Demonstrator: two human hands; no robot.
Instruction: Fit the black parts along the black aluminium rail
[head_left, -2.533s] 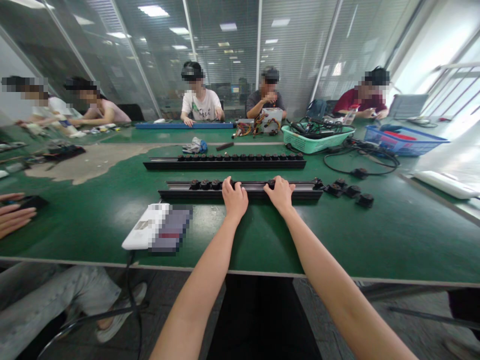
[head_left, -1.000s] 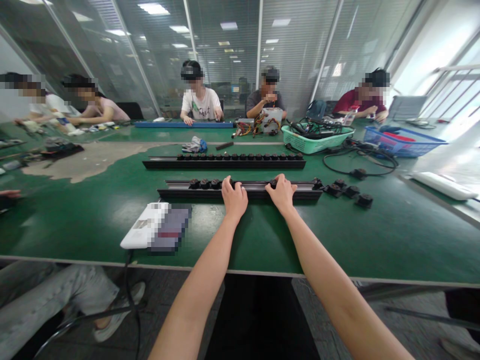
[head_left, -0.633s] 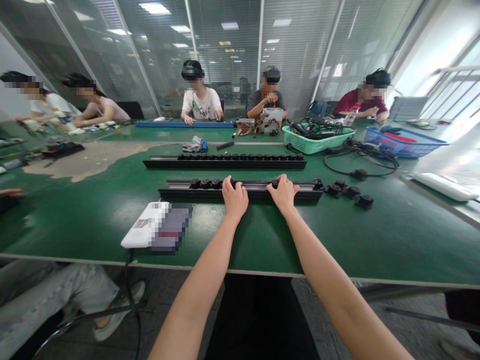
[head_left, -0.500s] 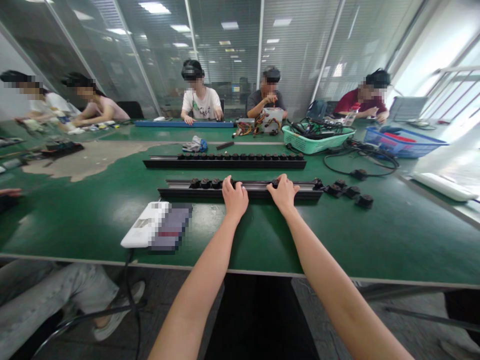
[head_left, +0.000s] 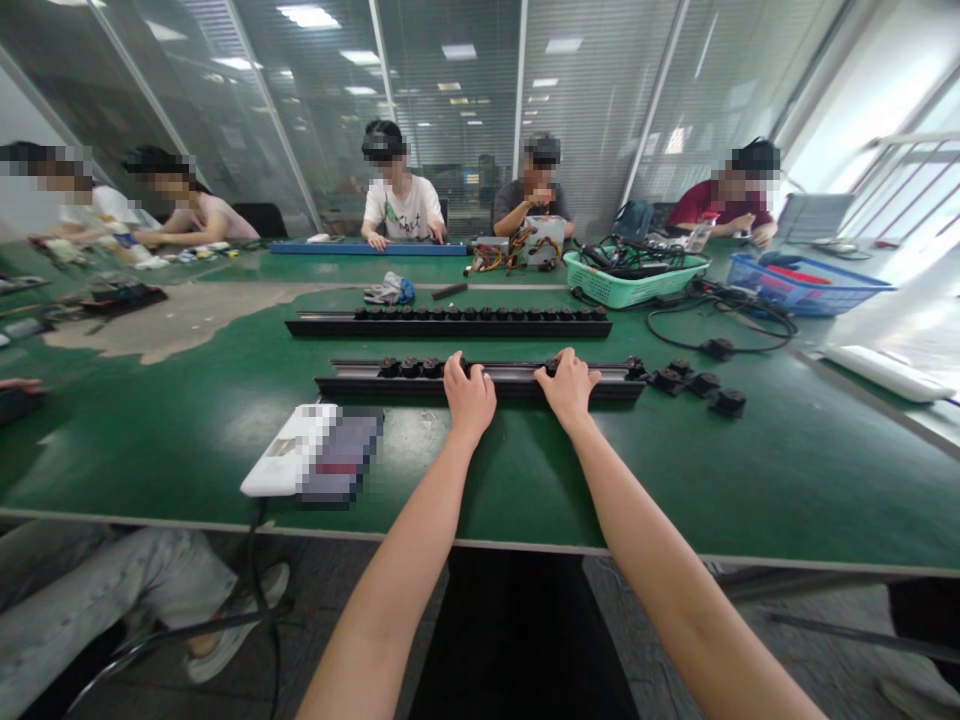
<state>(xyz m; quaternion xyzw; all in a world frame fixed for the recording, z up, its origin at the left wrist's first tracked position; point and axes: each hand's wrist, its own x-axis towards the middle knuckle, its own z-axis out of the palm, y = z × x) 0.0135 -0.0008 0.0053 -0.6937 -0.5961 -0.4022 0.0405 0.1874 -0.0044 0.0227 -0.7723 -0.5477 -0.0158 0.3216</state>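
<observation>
A long black rail with a pale metal channel (head_left: 510, 371) lies crosswise on the table before me. Small black blocks (head_left: 409, 367) sit in the channel left of my left hand. My left hand (head_left: 471, 396) curls over the rail, gripping a small black block that its fingers mostly hide. Farther right, my right hand (head_left: 568, 388) pinches another black block (head_left: 553, 365) in the channel, thumb towards the left. One more block (head_left: 635, 367) is at the rail's right end, and several loose ones (head_left: 705, 384) rest on the tabletop beyond it.
Behind stands a second black rail (head_left: 450, 328) lined with blocks. A white device and dark phone-like slab (head_left: 341, 455) lie front left. Grey-blue gloves (head_left: 390, 289), a green basket (head_left: 637, 290) of cables and a blue basket (head_left: 855, 292) are farther back. Several people sit around the table.
</observation>
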